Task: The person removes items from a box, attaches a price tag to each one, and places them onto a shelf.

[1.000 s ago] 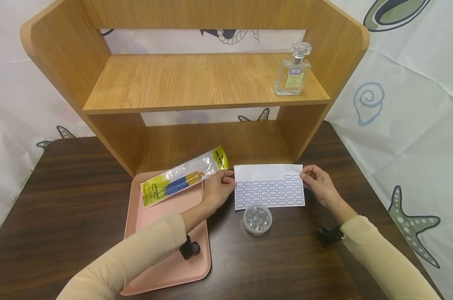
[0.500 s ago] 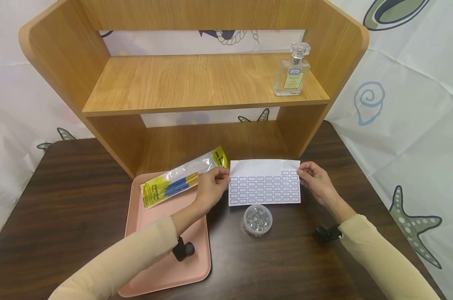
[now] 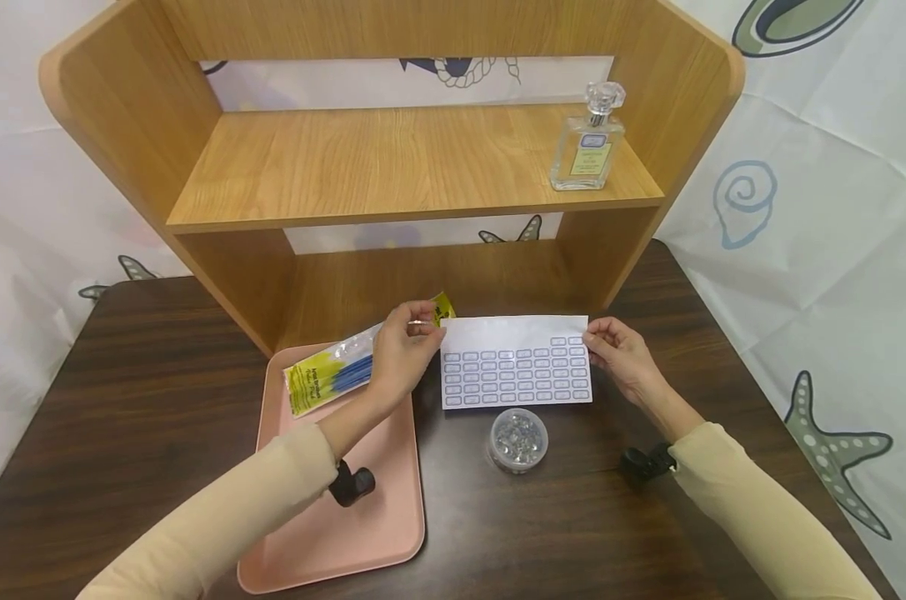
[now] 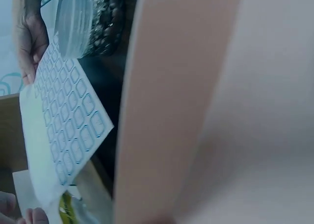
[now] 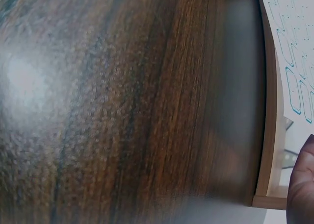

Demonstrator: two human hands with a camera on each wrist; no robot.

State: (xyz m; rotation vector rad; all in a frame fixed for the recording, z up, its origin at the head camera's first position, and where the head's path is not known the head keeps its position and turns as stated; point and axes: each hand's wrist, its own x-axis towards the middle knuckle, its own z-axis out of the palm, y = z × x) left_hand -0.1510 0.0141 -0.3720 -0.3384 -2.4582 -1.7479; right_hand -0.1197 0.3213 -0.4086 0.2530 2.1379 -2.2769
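Observation:
A white sheet of labels [image 3: 513,367] with rows of small blue-outlined stickers hangs between the two hands, its upper strip blank. At its upper right edge, the right hand [image 3: 627,360] pinches it between thumb and fingers. The left hand [image 3: 402,357] is at its upper left edge, thumb and fingers pinching; a thin white paper edge shows between them. In the left wrist view, a white paper flap [image 4: 22,185] lies by those fingertips, behind the sheet. Just in front of the sheet stands a round clear tub [image 3: 518,442] of shiny pieces.
A pink tray [image 3: 381,533] lies under the left forearm, with a yellow-ended packet of brushes [image 3: 317,379] across its far end. The wooden shelf unit [image 3: 392,167] rises behind on the dark table [image 3: 543,550]. A glass perfume bottle [image 3: 588,150] stands at the shelf's right.
Both hands and the label sheet have shifted left and slightly away from the tub. The left hand has moved farther left, and now covers part of the brush packet.

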